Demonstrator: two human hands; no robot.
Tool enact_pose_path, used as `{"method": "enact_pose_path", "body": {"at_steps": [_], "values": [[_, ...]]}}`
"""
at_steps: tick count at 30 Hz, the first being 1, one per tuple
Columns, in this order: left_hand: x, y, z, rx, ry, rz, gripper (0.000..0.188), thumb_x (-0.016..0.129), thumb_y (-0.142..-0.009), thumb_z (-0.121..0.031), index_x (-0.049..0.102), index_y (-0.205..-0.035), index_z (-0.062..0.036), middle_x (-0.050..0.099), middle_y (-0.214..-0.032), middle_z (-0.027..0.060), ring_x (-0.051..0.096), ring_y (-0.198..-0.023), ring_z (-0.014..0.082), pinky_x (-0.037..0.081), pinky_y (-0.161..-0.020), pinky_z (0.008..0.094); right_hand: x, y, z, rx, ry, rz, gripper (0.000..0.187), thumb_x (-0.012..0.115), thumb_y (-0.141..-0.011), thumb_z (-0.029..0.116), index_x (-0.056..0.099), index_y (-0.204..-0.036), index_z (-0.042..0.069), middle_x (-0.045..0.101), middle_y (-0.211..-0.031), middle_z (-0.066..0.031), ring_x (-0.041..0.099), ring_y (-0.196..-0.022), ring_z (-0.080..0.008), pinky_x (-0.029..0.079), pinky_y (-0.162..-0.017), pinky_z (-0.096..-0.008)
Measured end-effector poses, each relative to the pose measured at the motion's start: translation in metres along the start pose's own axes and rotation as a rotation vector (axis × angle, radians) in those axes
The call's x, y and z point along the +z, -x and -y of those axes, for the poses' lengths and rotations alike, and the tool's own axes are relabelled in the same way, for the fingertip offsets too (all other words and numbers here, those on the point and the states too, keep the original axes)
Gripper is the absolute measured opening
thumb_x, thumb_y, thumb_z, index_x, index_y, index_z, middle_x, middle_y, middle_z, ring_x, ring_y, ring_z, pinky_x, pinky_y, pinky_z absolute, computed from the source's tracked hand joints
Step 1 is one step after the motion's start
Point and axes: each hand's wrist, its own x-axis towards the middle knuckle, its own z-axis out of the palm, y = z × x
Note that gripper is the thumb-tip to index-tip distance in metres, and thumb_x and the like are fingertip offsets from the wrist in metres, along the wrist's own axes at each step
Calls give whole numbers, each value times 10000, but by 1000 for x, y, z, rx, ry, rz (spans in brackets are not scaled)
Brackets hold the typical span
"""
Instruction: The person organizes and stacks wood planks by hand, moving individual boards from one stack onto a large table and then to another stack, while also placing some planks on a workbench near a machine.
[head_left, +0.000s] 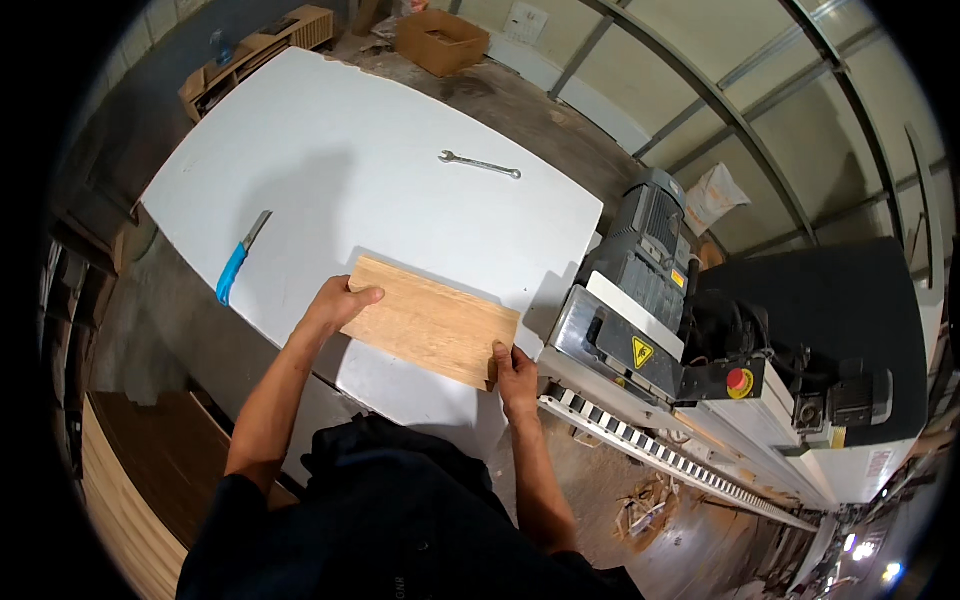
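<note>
A flat rectangular wooden board (pixel 432 322) with light brown grain is held between my two hands over the near edge of a white table (pixel 330 110). My left hand (pixel 345 304) grips its left end, thumb lying on the top face. At the right end, my right hand (pixel 512 375) pinches the near corner, thumb on the edge; the fingers beneath are mostly hidden. Left of the board lies a blue-handled utility knife (pixel 238 262) with its blade pointing away from me. Farther back on the table rests a metal combination wrench (pixel 480 165).
To the right stands a machine with a grey motor (pixel 645 225), a red stop button (pixel 739 381) and a slotted rail (pixel 660 462). A cardboard box (pixel 441 42) sits on the floor behind the table. Wood scraps (pixel 646 507) lie below the rail; brown boards (pixel 170 470) are at lower left.
</note>
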Motion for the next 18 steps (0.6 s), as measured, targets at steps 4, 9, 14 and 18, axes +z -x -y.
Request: {"method": "enact_pose_path", "body": {"at_steps": [4,9,14,18], "values": [[-1,-1,1,-5,-21,-9,525,726,-762,-223,558,-1120,122,634,-1036,195,621,-934,250,485,-839,345,2,3,2,-155,140,-70,438,593,-899,382,637,-993,-45,617,-737,-35,505,-667,-84,439,-603,-256],[2,1,-1,40,-56,23,520,709,-788,-219,541,-1131,134,628,-1041,200,625,-919,247,502,-820,349,4,7,9,-89,143,-121,443,606,-891,371,633,-1039,-46,642,-783,-46,519,-704,-90,460,-646,-269],[6,6,-8,3,-31,20,488,698,-794,-218,556,-1106,129,633,-1022,185,628,-879,230,507,-769,317,3,0,-4,-34,-5,-113,480,603,-879,419,618,-1096,-9,629,-734,-71,549,-621,-120,473,-575,-281],[-2,-3,1,-15,-23,24,483,702,-804,-240,560,-1095,118,636,-997,164,619,-861,210,497,-768,314,9,3,1,-3,-67,-155,469,643,-857,402,621,-1100,2,613,-709,-46,533,-583,-104,464,-523,-272]]}}
